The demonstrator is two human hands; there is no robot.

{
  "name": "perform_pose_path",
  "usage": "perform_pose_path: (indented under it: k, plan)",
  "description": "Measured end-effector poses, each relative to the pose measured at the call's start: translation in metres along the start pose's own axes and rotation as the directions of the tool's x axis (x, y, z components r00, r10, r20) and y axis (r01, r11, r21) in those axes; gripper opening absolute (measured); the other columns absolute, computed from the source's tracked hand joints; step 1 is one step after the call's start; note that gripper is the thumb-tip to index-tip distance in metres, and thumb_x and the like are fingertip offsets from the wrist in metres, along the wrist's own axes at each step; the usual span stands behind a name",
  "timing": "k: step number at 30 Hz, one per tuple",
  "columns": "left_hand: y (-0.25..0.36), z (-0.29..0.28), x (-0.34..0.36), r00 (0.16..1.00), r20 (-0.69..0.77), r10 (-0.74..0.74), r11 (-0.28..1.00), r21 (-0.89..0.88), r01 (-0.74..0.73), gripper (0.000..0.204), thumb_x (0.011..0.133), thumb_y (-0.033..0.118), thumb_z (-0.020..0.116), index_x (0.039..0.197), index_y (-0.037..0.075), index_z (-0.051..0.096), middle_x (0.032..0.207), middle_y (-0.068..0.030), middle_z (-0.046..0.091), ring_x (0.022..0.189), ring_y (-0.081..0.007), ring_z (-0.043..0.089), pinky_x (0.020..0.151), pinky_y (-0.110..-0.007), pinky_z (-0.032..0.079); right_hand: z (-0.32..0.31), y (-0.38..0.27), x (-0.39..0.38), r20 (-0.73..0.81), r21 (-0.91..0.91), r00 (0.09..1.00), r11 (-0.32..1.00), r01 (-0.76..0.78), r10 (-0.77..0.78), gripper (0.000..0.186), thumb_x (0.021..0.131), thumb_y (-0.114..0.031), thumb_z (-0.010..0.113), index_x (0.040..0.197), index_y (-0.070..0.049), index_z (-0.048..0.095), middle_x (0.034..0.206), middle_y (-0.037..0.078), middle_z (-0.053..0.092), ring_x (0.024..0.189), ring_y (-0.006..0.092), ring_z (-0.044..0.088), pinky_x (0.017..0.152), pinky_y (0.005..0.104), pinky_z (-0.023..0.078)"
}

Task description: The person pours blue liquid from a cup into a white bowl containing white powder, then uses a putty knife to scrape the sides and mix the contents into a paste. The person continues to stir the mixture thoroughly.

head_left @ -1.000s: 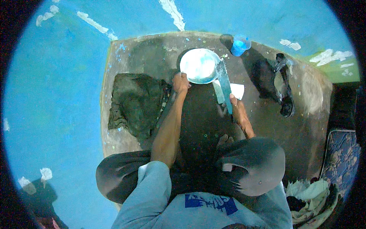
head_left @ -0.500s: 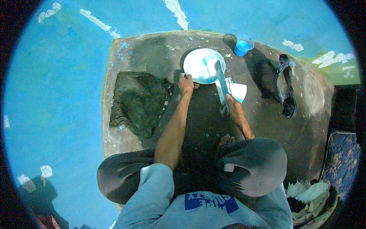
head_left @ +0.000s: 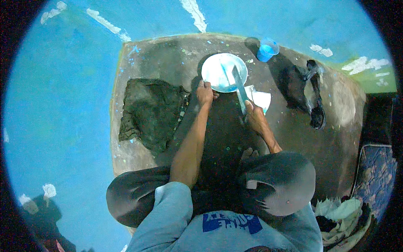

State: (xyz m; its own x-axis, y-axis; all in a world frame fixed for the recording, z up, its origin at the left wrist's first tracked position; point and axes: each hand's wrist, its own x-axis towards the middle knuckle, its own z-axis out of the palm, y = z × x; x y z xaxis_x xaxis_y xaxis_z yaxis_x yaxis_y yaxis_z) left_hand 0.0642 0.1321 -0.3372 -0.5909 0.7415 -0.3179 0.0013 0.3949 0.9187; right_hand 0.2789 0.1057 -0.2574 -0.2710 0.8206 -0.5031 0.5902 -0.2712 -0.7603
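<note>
A round white tub (head_left: 215,74) stands on the floor ahead of me, holding white stuff streaked with blue. My left hand (head_left: 205,93) is closed on its near left rim, steadying it at the edge. In my right hand (head_left: 254,114) is a long flat strip (head_left: 241,86), blue-grey and smeared. Its far end reaches over the right side of the tub, into or just above the white stuff; I cannot tell which. Beside the right hand lies a white packet (head_left: 261,101), partly folded, with a blue-green mark.
A crumpled dark cloth (head_left: 153,111) lies to the left. Behind and right of the tub stands a blue plastic cup (head_left: 267,50). Farther right is a black strappy object (head_left: 315,94). Blue walls (head_left: 63,105) with white patches border the floor; pale cloth (head_left: 342,218) is heaped at lower right.
The strip's far end has shifted slightly left within the tub. My right hand has moved a little up and left with it, while the left hand keeps its place.
</note>
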Motion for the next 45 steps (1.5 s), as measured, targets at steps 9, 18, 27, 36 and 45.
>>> perform_pose_path:
  k: [9, 18, 27, 36, 45]
  plan:
    - [-0.007, 0.006, 0.004, 0.998, 0.055, -0.004, 0.997, 0.077, 0.0, 0.038, 0.095, 0.024, 0.035, 0.111, -0.008, 0.048, 0.07, -0.0171, 0.062, 0.047, -0.0213, 0.062, 0.044, -0.031, 0.052, 0.003, 0.017, -0.003, -0.109, -0.031, 0.929, 0.935, 0.353, -0.355, 0.044, 0.102, -0.033, 0.033, 0.12, 0.001, 0.054, 0.095, 0.02, 0.063, 0.086, 0.027, 0.058, 0.079, 0.0397, 0.045]
    - [0.004, 0.004, 0.009, 0.997, -0.005, 0.073, 0.98, 0.185, -0.071, 0.038, 0.097, 0.024, 0.035, 0.095, -0.007, 0.056, 0.067, -0.0155, 0.062, 0.048, -0.021, 0.061, 0.046, -0.032, 0.052, -0.011, 0.016, -0.016, -0.086, 0.114, 0.989, 0.985, 0.129, -0.119, 0.058, 0.097, -0.051, 0.032, 0.115, -0.002, 0.057, 0.086, 0.016, 0.063, 0.077, 0.0252, 0.056, 0.071, 0.0422, 0.044]
    - [0.003, 0.0, 0.003, 0.999, -0.019, -0.049, 0.995, 0.09, 0.051, 0.033, 0.093, 0.021, 0.037, 0.092, -0.007, 0.056, 0.063, -0.0144, 0.06, 0.048, -0.022, 0.062, 0.044, -0.033, 0.05, -0.01, 0.02, -0.024, -0.043, 0.248, 0.997, 0.966, 0.071, -0.063, 0.059, 0.095, -0.057, 0.032, 0.098, -0.004, 0.058, 0.071, 0.007, 0.057, 0.065, 0.0191, 0.052, 0.061, 0.0354, 0.041]
    - [0.005, 0.002, 0.011, 0.998, -0.035, -0.048, 0.997, 0.062, 0.05, 0.037, 0.094, 0.024, 0.038, 0.089, -0.008, 0.057, 0.064, -0.0158, 0.061, 0.047, -0.0226, 0.061, 0.046, -0.033, 0.051, -0.006, 0.037, -0.007, -0.026, 0.235, 0.998, 0.97, 0.07, -0.065, 0.063, 0.095, -0.057, 0.029, 0.095, -0.002, 0.059, 0.076, 0.009, 0.057, 0.07, 0.0191, 0.053, 0.066, 0.0354, 0.041]
    - [0.001, 0.002, 0.011, 1.0, -0.004, -0.029, 0.991, 0.13, 0.029, 0.039, 0.096, 0.026, 0.036, 0.09, -0.006, 0.058, 0.061, -0.0128, 0.059, 0.045, -0.0197, 0.059, 0.044, -0.033, 0.049, -0.01, 0.045, -0.013, 0.001, 0.217, 0.996, 0.972, 0.09, -0.092, 0.064, 0.093, -0.06, 0.036, 0.107, -0.002, 0.059, 0.079, 0.01, 0.058, 0.073, 0.0212, 0.053, 0.068, 0.0373, 0.042]
